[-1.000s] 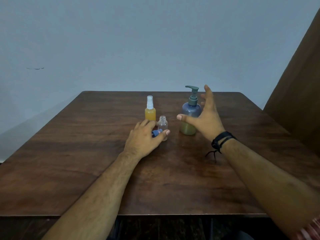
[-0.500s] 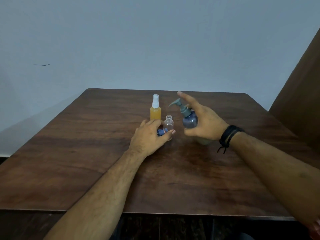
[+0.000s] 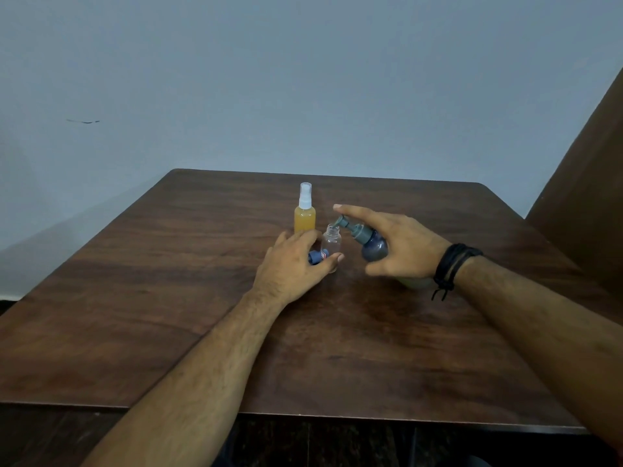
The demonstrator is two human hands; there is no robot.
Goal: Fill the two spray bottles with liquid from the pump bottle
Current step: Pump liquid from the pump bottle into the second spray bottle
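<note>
A tall spray bottle (image 3: pixel 305 218) with a white nozzle stands upright, full of orange liquid. Just right of it a small clear bottle (image 3: pixel 331 241) stands uncapped and looks empty. My left hand (image 3: pixel 296 262) curls round the clear bottle's base and also holds its blue cap (image 3: pixel 316 257) against the palm. My right hand (image 3: pixel 394 246) grips the blue-grey pump bottle (image 3: pixel 372 247), tilted to the left, with the index finger lying along the pump head. The spout (image 3: pixel 338 224) sits right over the clear bottle's mouth.
Everything rests on a dark wooden table (image 3: pixel 236 332) against a pale wall. A brown wooden panel (image 3: pixel 586 170) rises at the right. A black band (image 3: pixel 451 264) circles my right wrist.
My right hand took hold of the pump bottle, tipped it leftward and brought its spout over the clear bottle's mouth. My left hand stayed on the clear bottle.
</note>
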